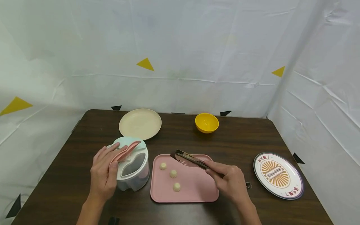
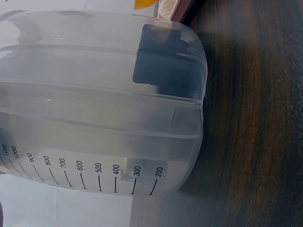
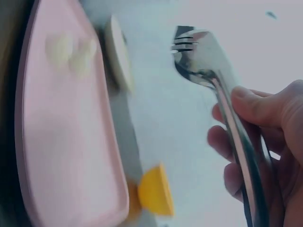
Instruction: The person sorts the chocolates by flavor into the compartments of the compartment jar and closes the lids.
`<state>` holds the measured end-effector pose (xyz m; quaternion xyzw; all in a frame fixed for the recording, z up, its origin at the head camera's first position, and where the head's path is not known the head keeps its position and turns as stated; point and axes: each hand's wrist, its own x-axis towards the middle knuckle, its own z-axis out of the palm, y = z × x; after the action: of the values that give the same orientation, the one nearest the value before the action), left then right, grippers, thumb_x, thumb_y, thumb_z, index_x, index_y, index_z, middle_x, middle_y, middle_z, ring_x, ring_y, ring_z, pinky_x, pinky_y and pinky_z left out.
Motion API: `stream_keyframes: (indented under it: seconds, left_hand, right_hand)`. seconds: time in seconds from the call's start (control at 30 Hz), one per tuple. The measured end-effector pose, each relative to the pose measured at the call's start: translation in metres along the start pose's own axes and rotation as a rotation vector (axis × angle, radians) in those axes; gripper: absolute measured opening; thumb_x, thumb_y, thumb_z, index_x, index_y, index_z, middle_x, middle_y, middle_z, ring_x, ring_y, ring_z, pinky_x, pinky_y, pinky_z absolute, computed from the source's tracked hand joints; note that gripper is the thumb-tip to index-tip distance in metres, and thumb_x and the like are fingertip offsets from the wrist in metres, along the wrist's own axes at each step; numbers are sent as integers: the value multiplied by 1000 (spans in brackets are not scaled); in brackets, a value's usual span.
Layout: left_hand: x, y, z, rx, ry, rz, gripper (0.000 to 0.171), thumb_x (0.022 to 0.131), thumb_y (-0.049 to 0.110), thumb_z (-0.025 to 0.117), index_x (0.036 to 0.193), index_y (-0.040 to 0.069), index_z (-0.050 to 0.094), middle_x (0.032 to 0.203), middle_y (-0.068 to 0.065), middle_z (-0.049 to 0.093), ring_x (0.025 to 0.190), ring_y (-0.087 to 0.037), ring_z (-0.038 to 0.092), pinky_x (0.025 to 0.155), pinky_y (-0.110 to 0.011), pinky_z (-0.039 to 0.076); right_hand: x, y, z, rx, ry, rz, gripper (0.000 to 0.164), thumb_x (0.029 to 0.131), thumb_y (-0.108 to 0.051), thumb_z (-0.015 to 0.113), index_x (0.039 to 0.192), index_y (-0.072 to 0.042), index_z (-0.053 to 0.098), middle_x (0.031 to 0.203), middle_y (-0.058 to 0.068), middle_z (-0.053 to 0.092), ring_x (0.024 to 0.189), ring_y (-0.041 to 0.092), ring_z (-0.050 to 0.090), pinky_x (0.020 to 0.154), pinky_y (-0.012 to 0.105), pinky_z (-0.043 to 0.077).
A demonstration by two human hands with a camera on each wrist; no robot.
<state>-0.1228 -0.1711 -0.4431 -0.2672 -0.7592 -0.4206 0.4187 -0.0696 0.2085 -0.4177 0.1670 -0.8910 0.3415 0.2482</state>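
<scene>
My left hand (image 1: 102, 170) is at the top of a clear storage container (image 1: 135, 184) with a white and mint-green lid (image 1: 137, 137). It pinches a raised pink flap (image 1: 127, 151) between thumb and fingers. Measuring marks run along the wall of this container (image 2: 94, 94) in the left wrist view. My right hand (image 1: 232, 181) grips metal tongs (image 1: 192, 160) above a pink tray (image 1: 197, 193). Nothing is between the fork-like ends of the tongs (image 3: 236, 137) in the right wrist view. Three small pale ridged pieces (image 1: 173, 173) lie on the tray's left half.
Behind the container is a cream plate (image 1: 140, 123). A yellow bowl (image 1: 207, 123) stands near the table's back edge. To the right lies a round white plate (image 1: 278, 175) with an orange printed pattern. White sheeting (image 1: 180, 47) hangs around the dark wooden table (image 1: 239, 140).
</scene>
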Motion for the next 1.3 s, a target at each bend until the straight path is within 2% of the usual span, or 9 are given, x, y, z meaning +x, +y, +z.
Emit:
stream_keyframes:
  seconds: [0.17, 0.27, 0.43, 0.6, 0.8, 1.03, 1.3]
  left_hand:
    - [-1, 0, -1, 5, -9, -7, 35, 96, 16, 45, 114, 1, 71, 114, -13, 71, 117, -34, 59, 110, -49, 25]
    - [-1, 0, -1, 6, -13, -10, 35, 96, 16, 45, 115, 2, 71, 114, -13, 70, 118, -34, 59, 110, -49, 25]
    - [-1, 0, -1, 9, -16, -14, 35, 96, 16, 45, 115, 2, 71, 114, -14, 70, 118, -34, 59, 110, -48, 25]
    - [-1, 1, 0, 8, -13, -12, 35, 96, 16, 45, 115, 2, 71, 114, -13, 71, 118, -33, 59, 109, -49, 25]
    - [0, 1, 1, 9, -9, -7, 36, 96, 17, 44, 115, 1, 70, 113, -13, 71, 117, -33, 59, 109, -50, 26]
    - [1, 1, 1, 4, -8, -4, 36, 97, 17, 44, 115, 0, 70, 113, -13, 71, 117, -33, 59, 108, -52, 26]
    - [1, 1, 1, 2, -2, 2, 37, 96, 17, 44, 115, 0, 70, 112, -13, 71, 117, -33, 59, 110, -47, 26]
  right_hand:
    - [10, -28, 18, 210, 31, -142, 33, 77, -1, 80, 108, -8, 77, 100, 1, 75, 83, 11, 72, 65, 18, 53]
    - [14, -42, 29, 251, 44, -217, 32, 78, -1, 79, 110, -6, 76, 103, 5, 74, 89, 17, 72, 69, 21, 54]
    - [21, -57, 42, 209, 62, -302, 34, 77, -3, 80, 110, -6, 76, 105, 3, 74, 94, 16, 71, 77, 27, 55]
    - [26, -65, 48, 153, 56, -374, 38, 75, -6, 82, 112, -8, 75, 106, 0, 74, 89, 11, 71, 71, 21, 53]
    - [28, -70, 52, 57, 45, -402, 36, 78, -11, 81, 114, -13, 75, 108, -2, 73, 85, 7, 71, 63, 18, 51]
    - [30, -75, 54, 41, 51, -417, 40, 78, -12, 81, 117, -13, 74, 112, -4, 72, 68, 3, 61, 58, 10, 43]
    - [30, -76, 50, 1, 15, -411, 45, 77, -15, 82, 121, -12, 71, 116, -2, 71, 86, 6, 68, 66, 17, 50]
